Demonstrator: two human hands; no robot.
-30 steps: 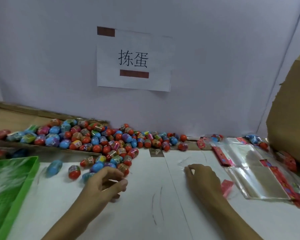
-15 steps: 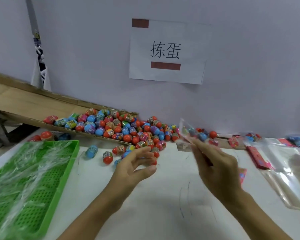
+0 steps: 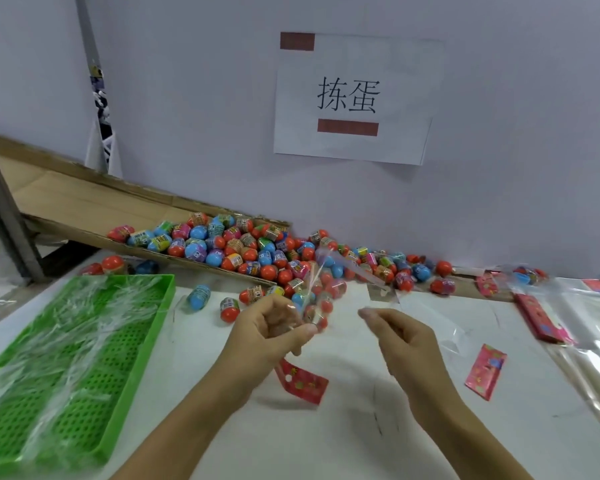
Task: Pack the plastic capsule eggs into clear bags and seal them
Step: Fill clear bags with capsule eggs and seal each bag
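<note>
A heap of plastic capsule eggs [image 3: 243, 251], red, blue and multi-coloured, spills from a cardboard chute [image 3: 84, 202] onto the white table by the wall. My left hand [image 3: 271, 330] is raised over the table and pinches a clear bag [image 3: 314, 296] that stands upward. The bag's red header card [image 3: 302, 381] hangs below the hand. My right hand [image 3: 402, 341] is beside it, thumb and fingertips together on the bag's thin film edge. Whether an egg sits in my left palm is hidden.
A green perforated tray [image 3: 163, 306] lined with crinkled film lies at the left. Two loose eggs [image 3: 198, 297] lie near its far corner. A stack of clear bags with red headers [image 3: 586, 341] lies at the right, and one loose red card [image 3: 485, 370] beside it.
The view swung left and down. My right hand lifted a clear bag off the table and brought it to my left hand, which left the egg heap and now grips the bag.
</note>
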